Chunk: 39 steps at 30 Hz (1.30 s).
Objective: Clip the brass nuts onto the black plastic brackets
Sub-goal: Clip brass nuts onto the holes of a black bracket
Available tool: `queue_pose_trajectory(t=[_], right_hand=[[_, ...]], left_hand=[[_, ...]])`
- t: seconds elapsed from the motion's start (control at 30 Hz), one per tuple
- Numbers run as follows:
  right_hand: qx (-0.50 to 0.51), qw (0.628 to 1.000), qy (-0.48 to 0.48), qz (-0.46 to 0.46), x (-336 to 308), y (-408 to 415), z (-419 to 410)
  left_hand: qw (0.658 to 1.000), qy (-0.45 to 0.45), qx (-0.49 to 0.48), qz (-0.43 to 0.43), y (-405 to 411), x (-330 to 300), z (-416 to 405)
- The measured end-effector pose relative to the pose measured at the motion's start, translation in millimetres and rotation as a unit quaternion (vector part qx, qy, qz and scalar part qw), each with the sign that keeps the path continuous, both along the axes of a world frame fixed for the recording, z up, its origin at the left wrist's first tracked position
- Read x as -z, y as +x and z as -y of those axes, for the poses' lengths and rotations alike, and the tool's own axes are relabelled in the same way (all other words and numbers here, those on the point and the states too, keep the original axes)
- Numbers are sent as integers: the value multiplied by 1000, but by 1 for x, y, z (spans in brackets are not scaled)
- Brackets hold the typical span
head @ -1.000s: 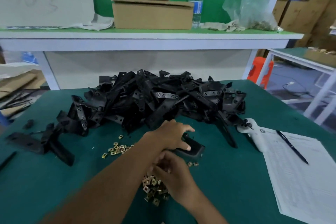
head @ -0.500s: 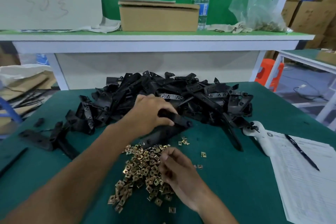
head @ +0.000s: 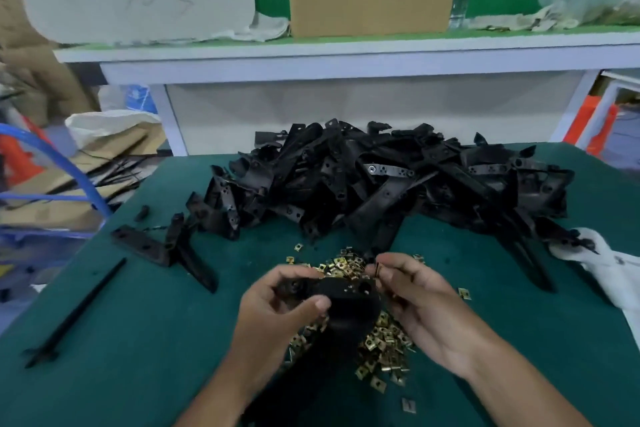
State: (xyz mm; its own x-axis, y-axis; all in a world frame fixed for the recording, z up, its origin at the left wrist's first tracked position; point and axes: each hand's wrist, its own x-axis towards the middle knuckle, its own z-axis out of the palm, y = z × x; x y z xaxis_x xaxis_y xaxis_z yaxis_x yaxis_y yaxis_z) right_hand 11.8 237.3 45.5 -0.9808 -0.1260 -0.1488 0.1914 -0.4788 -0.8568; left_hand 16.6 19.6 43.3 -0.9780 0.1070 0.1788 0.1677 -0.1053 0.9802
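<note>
Here we see our left hand (head: 280, 302) curled round a matte black plastic bracket (head: 346, 308), its long axis running from the holed far end down toward us. Our right hand (head: 420, 305) pinches a small brass nut (head: 377, 269) just beside that end, above the heap of shiny square nuts (head: 384, 343) on green felt (head: 138, 340).

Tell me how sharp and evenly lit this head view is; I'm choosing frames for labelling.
Head view: soft all over with slight motion blur; the left hand, the right hand and the bracket they hold are smeared, so its details merge into black. The nuts glint but stay distinguishable. Wide-angle distortion bows the shelf. Lighting is flat, shadows faint.
</note>
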Motion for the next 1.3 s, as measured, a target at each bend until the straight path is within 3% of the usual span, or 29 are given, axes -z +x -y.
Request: queue_pose_trajectory(t=[0.23, 0.37, 0.7, 1.1, 1.3], right_hand=[[-7, 996, 90, -23, 7, 5, 3], [0, 990, 130, -54, 14, 7, 2], [11, 961, 210, -178, 22, 10, 1], [20, 937, 290, -194, 12, 12, 0], [-30, 930, 316, -187, 7, 10, -9]], left_hand=[[985, -132, -25, -107, 5, 29, -9], [975, -147, -33, -163, 9, 35, -14], [974, -131, -27, -181, 8, 35, -17], [977, -129, -28, -166, 9, 33, -16], [976, -143, -10, -165, 10, 36, -15]])
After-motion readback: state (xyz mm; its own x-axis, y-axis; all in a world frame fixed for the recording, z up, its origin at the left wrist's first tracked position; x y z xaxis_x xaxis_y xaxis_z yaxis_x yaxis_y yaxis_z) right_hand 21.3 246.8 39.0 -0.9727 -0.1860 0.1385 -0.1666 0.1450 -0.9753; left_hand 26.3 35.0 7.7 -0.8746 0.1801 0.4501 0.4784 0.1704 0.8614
